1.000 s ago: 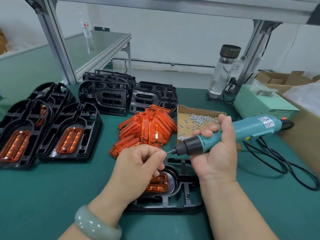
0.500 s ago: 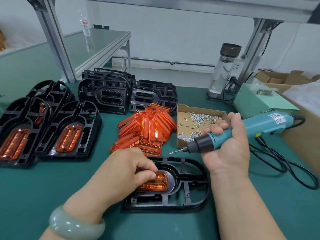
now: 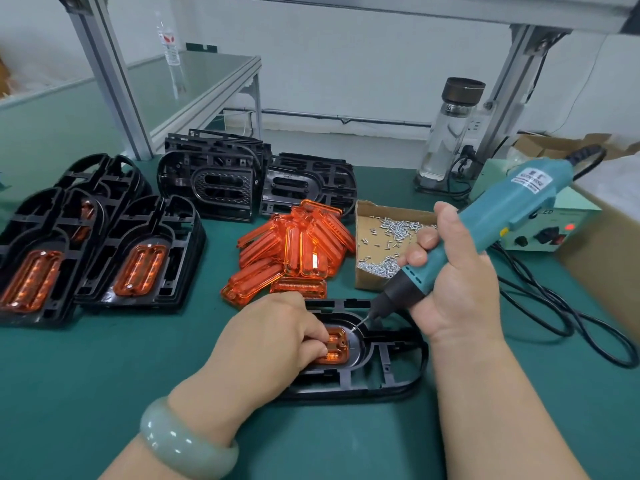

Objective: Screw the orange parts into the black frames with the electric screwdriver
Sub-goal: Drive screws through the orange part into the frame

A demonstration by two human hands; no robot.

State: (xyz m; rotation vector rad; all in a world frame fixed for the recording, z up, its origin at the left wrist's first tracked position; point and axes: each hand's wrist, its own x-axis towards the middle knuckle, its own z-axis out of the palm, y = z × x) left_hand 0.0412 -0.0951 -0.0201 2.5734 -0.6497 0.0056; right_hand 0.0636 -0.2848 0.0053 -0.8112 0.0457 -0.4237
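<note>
A black frame (image 3: 381, 375) lies flat on the green mat in front of me, with an orange part (image 3: 337, 348) seated in its oval recess. My left hand (image 3: 273, 341) rests on the frame and its fingertips press down on the orange part. My right hand (image 3: 453, 282) grips the teal electric screwdriver (image 3: 485, 233), tilted down to the left. The bit tip, carrying a screw, hovers just at the orange part's far right corner. A pile of loose orange parts (image 3: 294, 251) sits behind the frame.
A cardboard box of small screws (image 3: 388, 237) stands right of the orange pile. Finished frames with orange parts (image 3: 138, 258) lie at left, bare black frames (image 3: 221, 181) stacked behind. A power unit (image 3: 540, 233), black cables (image 3: 571, 323) and a glass bottle (image 3: 450, 133) are at right.
My right hand swung the screwdriver from nearly level down toward the frame, bringing the bit to the orange part's corner. My left hand stayed pressing the part.
</note>
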